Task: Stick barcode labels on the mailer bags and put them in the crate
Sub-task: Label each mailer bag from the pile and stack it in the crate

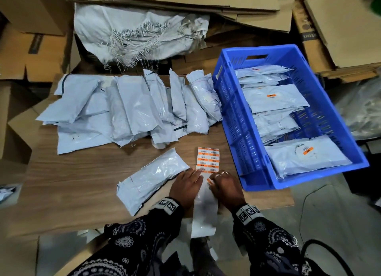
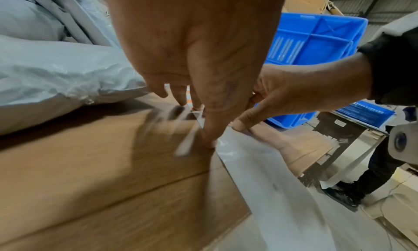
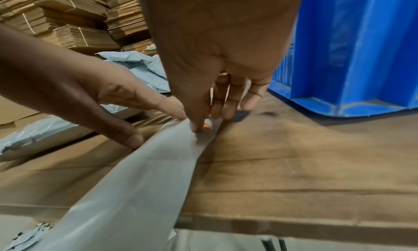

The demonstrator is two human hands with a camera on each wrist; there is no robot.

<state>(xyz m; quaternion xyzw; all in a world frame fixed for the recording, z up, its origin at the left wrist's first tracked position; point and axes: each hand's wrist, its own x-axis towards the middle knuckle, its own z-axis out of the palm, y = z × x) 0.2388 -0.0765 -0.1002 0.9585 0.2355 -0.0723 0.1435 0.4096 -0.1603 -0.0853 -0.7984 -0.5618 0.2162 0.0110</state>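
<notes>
1. Progress: partway. The blue slotted plastic crate (image 1: 321,158), at 3 o'clock on the brown wood-grain table (image 1: 82,185), already holds several pale grey plastic mailer bags; two show orange barcode labels (image 1: 307,150).
2. Left to do: a large overlapping pile of unlabelled grey mailer bags (image 1: 132,108) lies from 10 to 12 o'clock. I see no orange on any of them. My read is more remains than is done.
3. Next in line: one single grey mailer bag (image 1: 152,178) lies alone at 7 o'clock from the pile, touching the left hand, no label visible.
4. Label supply: the white backing strip of orange barcode labels (image 1: 208,160) lies flat at 6 o'clock. Its bare peeled tail (image 1: 204,218) hangs over the near table edge.
5. Left hand (image 1: 186,185): fingers spread and straight, thumb tip and fingertips pressing the strip down.
6. Right hand (image 1: 225,186): thumb and forefinger pinching a small orange peeled label (image 3: 207,126) at the strip. Other fingers loosely extended, rings on two.
7. Step in hand, as I judge it: peeling one label to stick on the single bag.
8. Crate capacity: bags overlap in a row along the floor, with bare blue floor showing at its right side.
</notes>
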